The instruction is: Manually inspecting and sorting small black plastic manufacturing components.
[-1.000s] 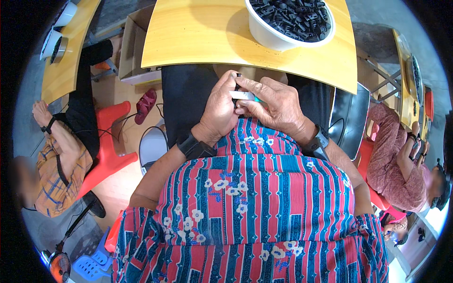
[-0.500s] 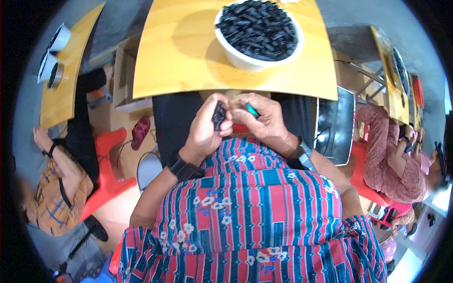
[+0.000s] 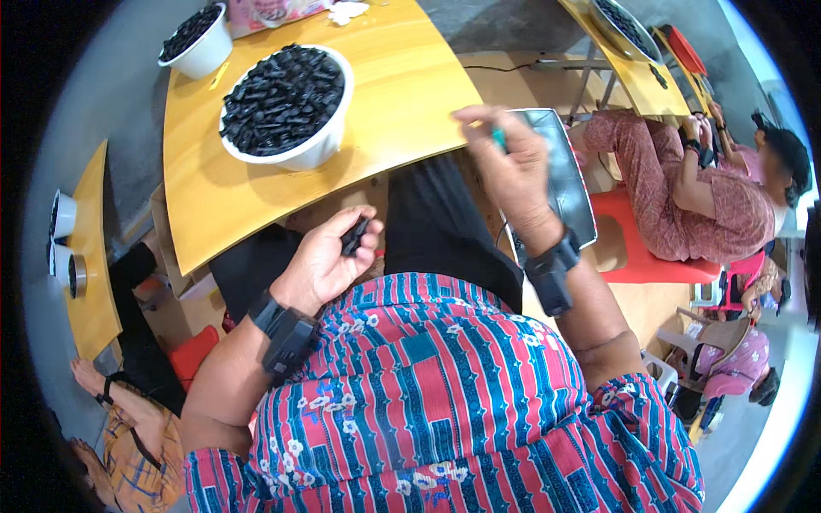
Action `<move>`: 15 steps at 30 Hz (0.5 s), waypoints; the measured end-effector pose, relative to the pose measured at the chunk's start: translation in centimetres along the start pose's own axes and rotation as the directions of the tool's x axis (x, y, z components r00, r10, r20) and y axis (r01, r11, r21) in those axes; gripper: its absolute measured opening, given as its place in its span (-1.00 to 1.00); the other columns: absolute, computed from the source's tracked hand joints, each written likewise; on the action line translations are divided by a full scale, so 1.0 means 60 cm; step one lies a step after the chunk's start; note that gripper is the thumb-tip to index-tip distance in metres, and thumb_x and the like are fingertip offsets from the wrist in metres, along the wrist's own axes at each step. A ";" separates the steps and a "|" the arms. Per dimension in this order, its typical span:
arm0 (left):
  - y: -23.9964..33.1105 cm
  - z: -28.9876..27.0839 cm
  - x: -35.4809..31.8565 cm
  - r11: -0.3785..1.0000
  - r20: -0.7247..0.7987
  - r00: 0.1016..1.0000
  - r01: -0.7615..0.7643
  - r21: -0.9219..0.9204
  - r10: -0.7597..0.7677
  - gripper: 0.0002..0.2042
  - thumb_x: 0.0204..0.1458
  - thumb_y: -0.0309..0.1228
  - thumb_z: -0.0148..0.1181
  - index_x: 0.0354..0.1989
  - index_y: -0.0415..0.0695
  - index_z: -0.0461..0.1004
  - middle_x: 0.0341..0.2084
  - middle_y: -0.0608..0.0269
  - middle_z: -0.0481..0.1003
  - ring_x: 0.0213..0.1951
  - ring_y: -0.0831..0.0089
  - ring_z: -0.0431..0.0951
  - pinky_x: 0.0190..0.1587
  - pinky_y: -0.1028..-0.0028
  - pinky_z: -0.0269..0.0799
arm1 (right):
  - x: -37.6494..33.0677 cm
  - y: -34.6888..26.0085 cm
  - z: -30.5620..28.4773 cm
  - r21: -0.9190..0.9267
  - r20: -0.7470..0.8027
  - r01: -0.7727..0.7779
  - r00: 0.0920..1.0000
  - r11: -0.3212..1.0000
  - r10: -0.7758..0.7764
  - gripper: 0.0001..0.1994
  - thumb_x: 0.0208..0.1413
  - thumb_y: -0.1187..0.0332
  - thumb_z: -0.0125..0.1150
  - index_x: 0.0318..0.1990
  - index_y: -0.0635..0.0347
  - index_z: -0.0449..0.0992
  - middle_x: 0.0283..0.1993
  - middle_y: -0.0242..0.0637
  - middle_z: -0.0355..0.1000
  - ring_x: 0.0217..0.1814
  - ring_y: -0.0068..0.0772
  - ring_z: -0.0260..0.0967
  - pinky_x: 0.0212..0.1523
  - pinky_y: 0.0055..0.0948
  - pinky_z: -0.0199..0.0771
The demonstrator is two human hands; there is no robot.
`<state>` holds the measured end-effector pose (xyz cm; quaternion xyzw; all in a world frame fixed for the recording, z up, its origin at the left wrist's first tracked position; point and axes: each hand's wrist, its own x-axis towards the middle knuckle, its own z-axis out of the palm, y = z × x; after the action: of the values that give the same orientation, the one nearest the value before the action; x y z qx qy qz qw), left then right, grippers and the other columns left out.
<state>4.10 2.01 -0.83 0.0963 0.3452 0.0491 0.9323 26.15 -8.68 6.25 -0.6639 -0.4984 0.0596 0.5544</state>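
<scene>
My left hand [image 3: 329, 261] is closed around a few small black pieces [image 3: 355, 237], held over my lap below the table's near edge. My right hand [image 3: 517, 167] is raised by the table's right corner, fingers bent, slightly smeared by motion. A small green-handled tool [image 3: 499, 138] shows between its fingers; its working end cannot be made out. On the yellow table [image 3: 402, 94] stands a white bowl [image 3: 321, 152] heaped with short black pieces [image 3: 286, 98]. Beside my right hand is a black open box or tray [image 3: 569, 179] with a pale rim.
A second white tub [image 3: 209, 58] of black pieces stands at the far left, near a thin yellow strip [image 3: 220, 75]. Behind are a pink package [image 3: 274, 12] and white scraps [image 3: 348, 12]. Other people sit at tables on both sides; a red stool [image 3: 658, 256] is right.
My hands have parted: the right moved out right with the green tool, the left lower and left with the black pieces. The view has turned right, so the bowl appears further left.
</scene>
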 end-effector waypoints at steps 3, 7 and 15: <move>0.008 0.044 0.055 0.994 0.128 0.992 -0.014 0.104 0.000 -0.73 0.25 -0.30 -0.05 -0.06 -0.27 0.34 -0.17 0.01 0.42 -0.22 0.32 0.49 -0.17 0.40 0.52 | 0.013 0.004 -0.062 0.166 -0.196 -0.134 0.966 0.977 0.166 -0.89 0.14 0.47 0.18 -0.20 0.19 0.57 -0.37 -0.53 0.46 -0.42 -0.77 0.28 -0.41 -0.70 0.28; -0.015 0.180 0.096 0.995 0.307 0.949 -0.093 0.035 0.078 -0.58 0.29 -0.18 -0.17 0.07 -0.34 0.21 -0.07 -0.13 0.33 -0.03 0.12 0.40 0.18 0.12 0.30 | 0.005 -0.015 -0.116 0.270 -0.353 -0.066 0.921 0.961 0.163 -0.86 0.14 0.47 0.17 -0.16 0.19 0.58 -0.50 -0.61 0.32 -0.60 -0.85 0.08 -0.61 -0.77 0.00; -0.006 0.126 0.103 0.991 0.469 0.883 -0.069 0.112 0.009 -0.50 0.27 -0.08 -0.20 0.15 -0.29 0.18 0.00 -0.16 0.34 0.07 0.01 0.36 0.20 0.15 0.26 | -0.021 -0.007 -0.130 0.259 -0.402 -0.101 0.893 0.961 0.202 -0.86 0.13 0.45 0.18 -0.17 0.20 0.57 -0.50 -0.56 0.33 -0.60 -0.83 0.08 -0.61 -0.75 -0.01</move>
<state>13.72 1.55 0.79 0.1706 0.1111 0.0214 0.9788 30.22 -14.92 8.93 -0.6289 -0.3017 0.0147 0.7164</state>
